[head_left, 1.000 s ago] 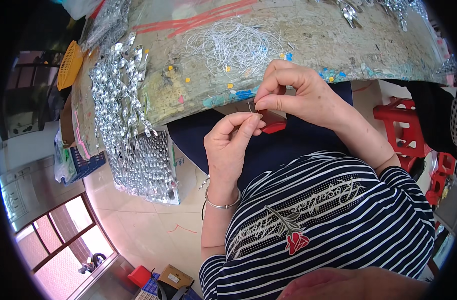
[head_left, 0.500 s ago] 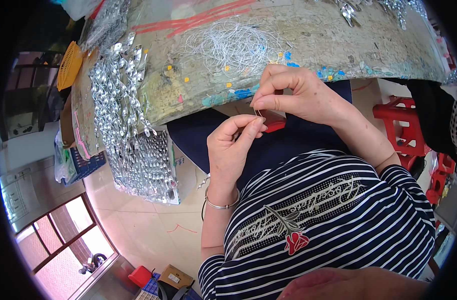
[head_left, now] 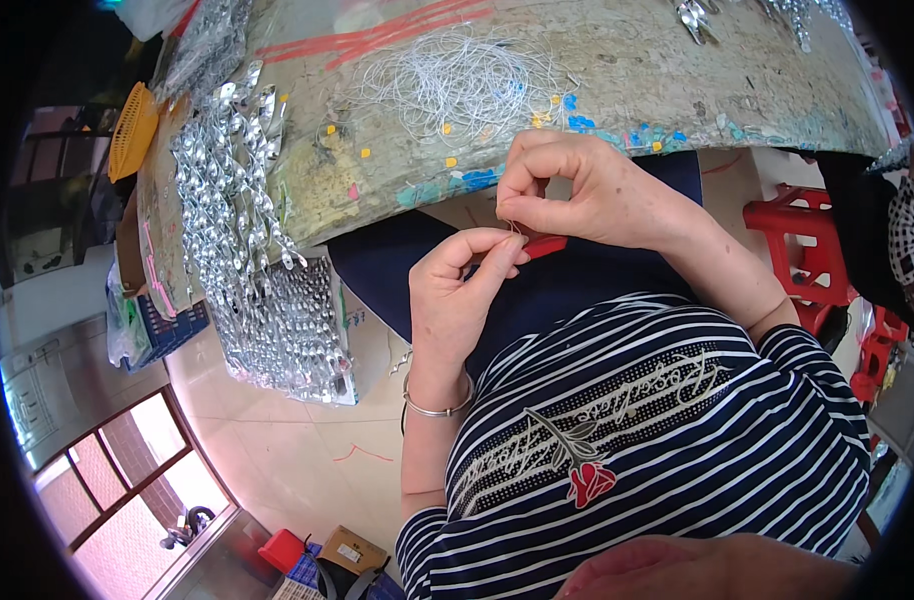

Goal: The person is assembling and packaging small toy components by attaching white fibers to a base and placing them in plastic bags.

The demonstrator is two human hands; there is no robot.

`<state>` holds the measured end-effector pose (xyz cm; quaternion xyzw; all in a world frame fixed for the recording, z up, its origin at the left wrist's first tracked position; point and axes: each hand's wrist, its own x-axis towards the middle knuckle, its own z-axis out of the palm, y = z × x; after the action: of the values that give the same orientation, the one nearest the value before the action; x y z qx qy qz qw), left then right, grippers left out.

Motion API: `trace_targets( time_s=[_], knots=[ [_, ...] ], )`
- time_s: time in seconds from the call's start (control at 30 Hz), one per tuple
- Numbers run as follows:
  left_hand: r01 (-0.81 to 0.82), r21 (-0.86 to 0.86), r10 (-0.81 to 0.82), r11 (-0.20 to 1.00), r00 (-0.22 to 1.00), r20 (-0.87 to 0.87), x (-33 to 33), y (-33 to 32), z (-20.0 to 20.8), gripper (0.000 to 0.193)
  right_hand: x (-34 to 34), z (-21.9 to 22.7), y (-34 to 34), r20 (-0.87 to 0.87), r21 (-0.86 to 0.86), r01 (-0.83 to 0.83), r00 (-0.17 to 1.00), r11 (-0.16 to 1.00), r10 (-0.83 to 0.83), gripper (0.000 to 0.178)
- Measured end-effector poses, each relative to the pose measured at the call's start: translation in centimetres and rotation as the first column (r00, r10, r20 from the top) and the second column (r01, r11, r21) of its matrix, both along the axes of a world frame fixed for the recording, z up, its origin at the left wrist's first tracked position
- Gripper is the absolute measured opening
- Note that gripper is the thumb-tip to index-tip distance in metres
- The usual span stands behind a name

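Observation:
Just past the table's near edge, above my lap, both hands are close together. My left hand (head_left: 457, 285) pinches a thin strand (head_left: 515, 228) between thumb and forefinger. A little above and to the right, my right hand (head_left: 582, 190) is closed in a pinch on the same strand. It looks like a fine thread, too small to make out clearly. A tangled heap of white thread (head_left: 457, 85) lies on the table beyond my hands. Strings of silvery, mirror-like pieces (head_left: 232, 170) hang over the table's left edge.
The worn table (head_left: 367, 190) has paint spots and red tape strips (head_left: 377, 38). A yellow basket (head_left: 134, 132) stands at the left. A red stool (head_left: 802, 240) is at the right; another red object (head_left: 547, 246) shows behind my hands. Cardboard boxes (head_left: 352, 550) sit on the floor.
My hands have come slightly closer together, with the right fingertips a little lower and further left. The strand stays between them, and the view has shifted slightly.

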<state>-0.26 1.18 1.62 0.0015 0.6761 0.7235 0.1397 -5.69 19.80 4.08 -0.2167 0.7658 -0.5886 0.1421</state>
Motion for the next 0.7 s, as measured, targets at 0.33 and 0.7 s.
trace_targets(
  time_s=[0.33,0.7],
  knots=[
    [-0.101,0.203,0.072,0.974,0.986,0.148,0.0,-0.1,-0.2,0.013,-0.2,-1.1,0.0,-0.122,-0.036,0.031,0.992,0.999,-0.035,0.014],
    [-0.214,0.155,0.203,0.965,0.976,0.081,0.1,0.8,-0.6,0.014,0.3,-0.8,-0.1,0.009,-0.016,0.064,0.998,0.998,-0.063,0.008]
  ],
)
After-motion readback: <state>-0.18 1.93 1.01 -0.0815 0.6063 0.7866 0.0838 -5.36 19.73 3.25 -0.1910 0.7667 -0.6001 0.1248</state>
